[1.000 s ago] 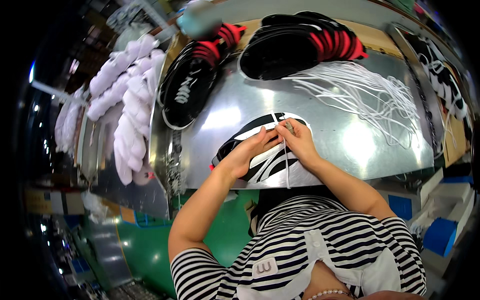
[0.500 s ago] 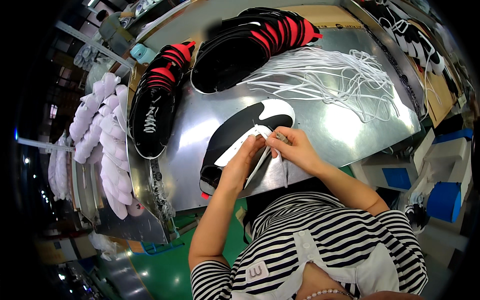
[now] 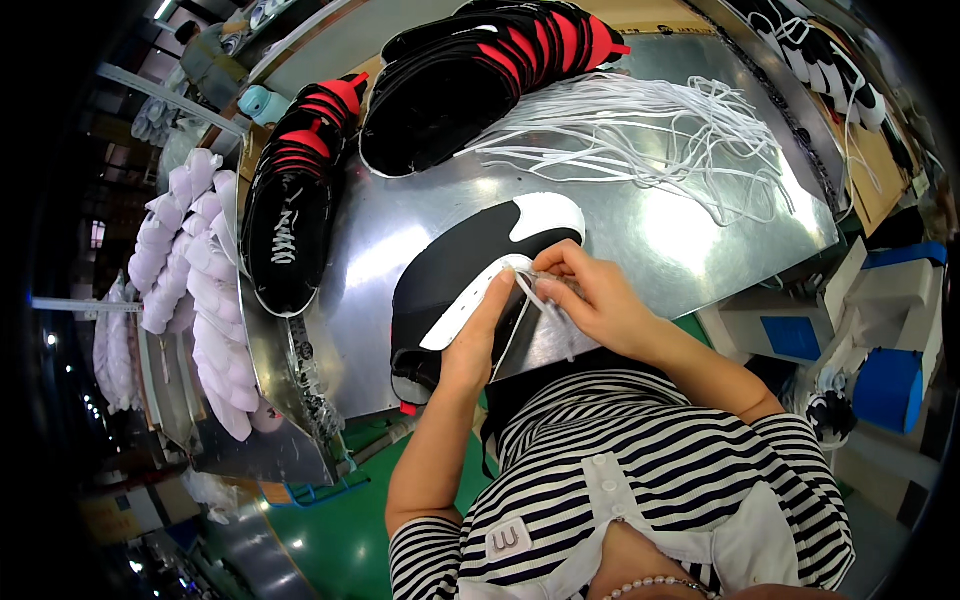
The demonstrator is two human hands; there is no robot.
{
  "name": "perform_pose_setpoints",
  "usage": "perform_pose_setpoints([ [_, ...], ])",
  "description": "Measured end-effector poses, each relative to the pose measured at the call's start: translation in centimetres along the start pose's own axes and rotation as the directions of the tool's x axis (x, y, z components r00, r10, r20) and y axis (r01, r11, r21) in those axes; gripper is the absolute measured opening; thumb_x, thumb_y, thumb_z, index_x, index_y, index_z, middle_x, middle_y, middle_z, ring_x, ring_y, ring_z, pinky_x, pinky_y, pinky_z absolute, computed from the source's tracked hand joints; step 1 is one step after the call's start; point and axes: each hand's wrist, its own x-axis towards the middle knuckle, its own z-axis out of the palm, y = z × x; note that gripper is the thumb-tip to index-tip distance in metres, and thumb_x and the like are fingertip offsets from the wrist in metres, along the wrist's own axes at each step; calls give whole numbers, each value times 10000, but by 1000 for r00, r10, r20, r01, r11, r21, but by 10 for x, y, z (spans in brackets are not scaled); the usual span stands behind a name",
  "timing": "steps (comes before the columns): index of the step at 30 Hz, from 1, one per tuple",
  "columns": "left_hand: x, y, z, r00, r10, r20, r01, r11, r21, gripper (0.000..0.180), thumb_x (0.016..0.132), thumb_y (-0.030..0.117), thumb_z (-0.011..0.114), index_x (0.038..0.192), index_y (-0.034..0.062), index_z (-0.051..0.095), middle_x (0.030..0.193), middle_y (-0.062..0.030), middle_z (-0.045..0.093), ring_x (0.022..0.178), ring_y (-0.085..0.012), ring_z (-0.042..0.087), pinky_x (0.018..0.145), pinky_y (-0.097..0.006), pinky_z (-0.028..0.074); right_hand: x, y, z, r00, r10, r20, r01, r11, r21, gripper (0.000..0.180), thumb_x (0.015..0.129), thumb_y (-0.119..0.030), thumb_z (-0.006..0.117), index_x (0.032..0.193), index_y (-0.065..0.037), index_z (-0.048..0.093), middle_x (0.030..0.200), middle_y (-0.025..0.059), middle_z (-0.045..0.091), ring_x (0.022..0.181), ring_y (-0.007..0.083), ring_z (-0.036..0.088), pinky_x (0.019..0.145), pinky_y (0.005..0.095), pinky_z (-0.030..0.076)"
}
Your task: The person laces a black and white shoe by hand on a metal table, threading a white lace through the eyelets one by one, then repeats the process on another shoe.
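A black fabric shoe upper with a white curved panel and white toe piece (image 3: 470,270) lies flat near the front edge of a shiny sheet-metal worktable (image 3: 660,230), right in front of the person. The left hand (image 3: 478,335) lies pressed on the upper's white lace strip, fingers stretched along it, pinning it down rather than gripping. The right hand (image 3: 590,300) is just beside it, almost touching, with its fingertips pinched shut on a thin white shoelace (image 3: 528,298) at the upper's opening; the lace runs down from the fingers across the upper towards the table edge.

Further back on the table a loose bundle of long white shoelaces (image 3: 650,120) is spread out like a fan, well apart from the hands. Behind it lies a stack of black uppers with red heel tabs (image 3: 480,70), overlapping one another. To the left a second stack of black and red uppers (image 3: 295,190) lies across the table's corner. Beyond that, off the table, rows of pale pink foam pieces (image 3: 195,260) hang on a rack. The person wears a black-and-white striped shirt (image 3: 640,470).
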Motion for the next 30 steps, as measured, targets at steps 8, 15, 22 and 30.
perform_pose_setpoints([
  [8, -5, 1, -5, 998, 56, -5, -54, 989, 135, 269, 946, 182, 646, 1139, -5, 660, 1092, -61, 668, 984, -139, 625, 869, -262, 489, 9, 0, 1, 999, -5, 42, 7, 999, -42, 164, 937, -71, 571, 1071, 16, 531, 828, 114, 694, 777, 191, 682, 726, 298, 523],
  [15, -21, 11, 33, 751, 503, 428, -637, 382, 669, 236, 966, 27, 550, 1181, -48, 611, 1106, -149, 663, 998, -230, 649, 882, -289, 499, 11, 2, -11, 988, 138, 63, -122, 972, -202, 215, 881, -99, 580, 1064, -43, 483, 702, 115, 649, 683, 250, 675, 600, 367, 509],
  [22, -7, -26, -12, 1000, -16, 12, 14, 989, 145, 362, 964, 243, 595, 1181, -44, 634, 1129, -106, 662, 1049, -193, 621, 925, -293, 471, 12, -10, -27, 975, 120, 185, -32, 905, -423, 257, 888, -131, 573, 1133, -75, 517, 899, 170, 663, 896, 363, 649, 775, 440, 496],
  [30, 19, -2, -20, 979, -204, -5, 199, 949, 245, 663, 920, 561, 574, 1193, -39, 649, 1172, -137, 666, 1091, -207, 619, 1001, -298, 421, 31, 49, -35, 960, 122, -252, -122, 992, 18, 608, 641, -285, 896, 1111, -12, 624, 985, 95, 682, 918, 183, 636, 826, 328, 510],
])
